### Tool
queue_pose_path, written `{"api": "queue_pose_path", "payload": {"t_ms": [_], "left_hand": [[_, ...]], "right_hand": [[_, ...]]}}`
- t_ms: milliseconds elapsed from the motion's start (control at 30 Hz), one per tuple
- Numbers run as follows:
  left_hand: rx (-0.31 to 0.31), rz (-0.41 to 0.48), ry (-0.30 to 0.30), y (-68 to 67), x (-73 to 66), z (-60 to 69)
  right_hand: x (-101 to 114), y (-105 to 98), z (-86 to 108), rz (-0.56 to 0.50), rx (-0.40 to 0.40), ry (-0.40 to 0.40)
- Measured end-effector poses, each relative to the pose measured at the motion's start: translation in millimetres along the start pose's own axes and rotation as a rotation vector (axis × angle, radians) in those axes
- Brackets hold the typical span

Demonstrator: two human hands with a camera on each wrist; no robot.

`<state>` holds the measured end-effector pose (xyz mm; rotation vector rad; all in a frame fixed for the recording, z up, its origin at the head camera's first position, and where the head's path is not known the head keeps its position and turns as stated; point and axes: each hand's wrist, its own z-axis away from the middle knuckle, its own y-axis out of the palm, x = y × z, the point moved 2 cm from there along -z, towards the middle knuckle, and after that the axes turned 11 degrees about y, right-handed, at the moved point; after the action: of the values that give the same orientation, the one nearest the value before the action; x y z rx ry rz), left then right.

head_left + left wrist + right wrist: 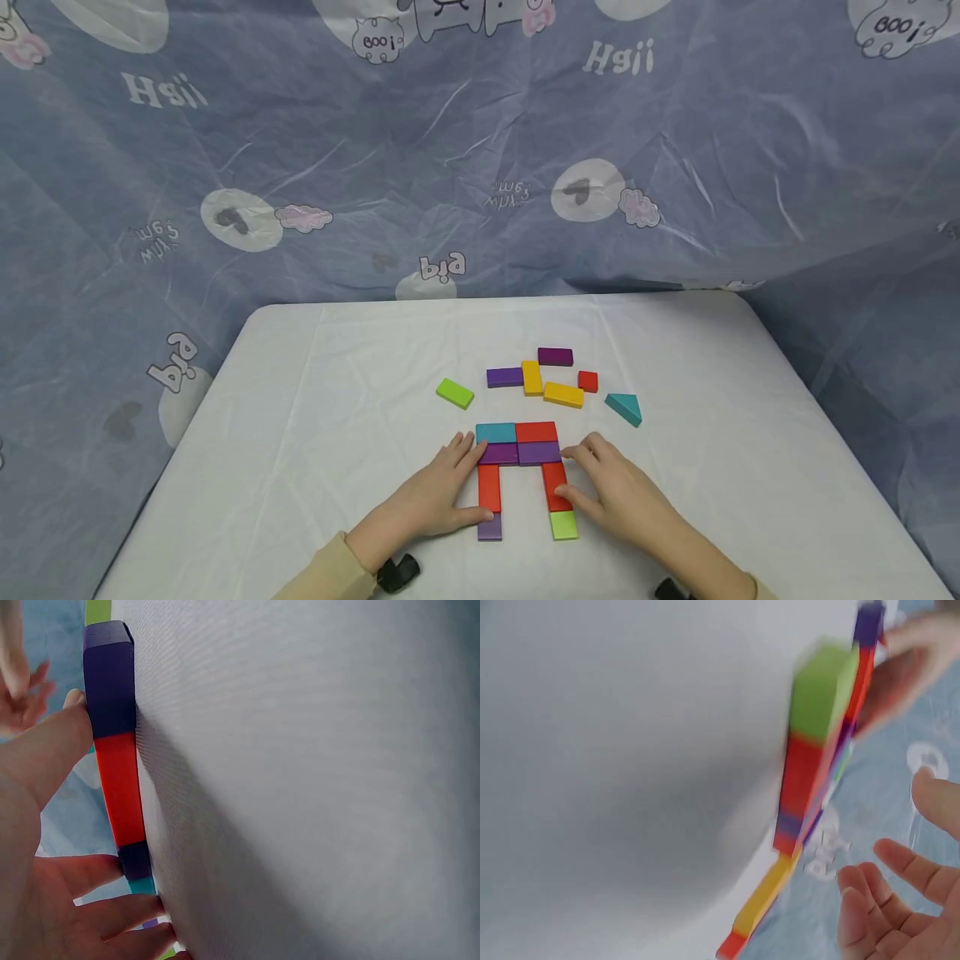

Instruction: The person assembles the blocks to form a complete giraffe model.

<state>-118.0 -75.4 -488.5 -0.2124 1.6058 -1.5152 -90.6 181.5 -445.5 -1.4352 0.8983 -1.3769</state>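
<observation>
Flat blocks form an arch on the table. Its top row is a teal block point(496, 432) beside a red block point(536, 432); below lie a magenta-purple block point(501, 454) and a violet block point(538, 452). The left leg has a red block point(489, 487) above a purple block point(490, 530); the right leg has a red block point(553, 485) above a green block point(564, 526). My left hand point(435, 493) rests along the arch's left side, fingers extended, thumb touching the purple block. Beside the right leg, my right hand point(618, 490) hovers with loosely bent fingers, apart from the blocks in the right wrist view.
Loose blocks lie beyond the arch: a lime block point(455, 393), a violet one point(505, 377), two yellow ones including an upright yellow block point(532, 378), a dark purple block point(555, 357), a small red block point(588, 382) and a teal triangle point(625, 408). A white cloth covers the table point(337, 375).
</observation>
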Motion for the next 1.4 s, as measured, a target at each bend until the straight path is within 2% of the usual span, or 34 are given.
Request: {"api": "queue_pose_path", "payload": {"t_ms": [100,233,400,600,733,867,1000,1233,1400], "left_hand": [[-0.005,-0.003,0.004,0.4,-0.2,0.0],[-0.011,0.003,0.006,-0.1,-0.6,0.7],[-0.014,-0.004,0.007,-0.5,-0.5,0.5],[-0.018,-0.009,0.010,0.6,0.1,0.8],[-0.013,0.000,0.010,1.0,-0.2,1.1],[-0.017,-0.008,0.016,1.3,0.2,0.7],[-0.024,-0.011,0.020,1.5,0.8,0.6],[-0.023,-0.004,0.018,2.1,0.6,2.4],[-0.013,0.000,0.013,1.4,1.5,1.3]], "right_hand": [[-6.3,-6.9,-21.3,-0.023,-0.057,-0.015],[-15.9,-8.3,-51.3,-0.050,-0.095,-0.029],[-22.1,-5.2,-82.6,-0.061,-0.105,-0.036],[-21.3,0.2,-104.6,-0.051,-0.062,0.000],[-22.2,5.2,-110.5,-0.010,-0.024,0.040],[-23.0,6.9,-111.2,0.008,-0.027,0.048],[-23.2,6.4,-107.1,0.003,-0.025,0.067],[-23.1,9.3,-97.0,-0.026,0.006,0.155],[-27.9,6.7,-93.3,-0.039,0.055,0.089]]}}
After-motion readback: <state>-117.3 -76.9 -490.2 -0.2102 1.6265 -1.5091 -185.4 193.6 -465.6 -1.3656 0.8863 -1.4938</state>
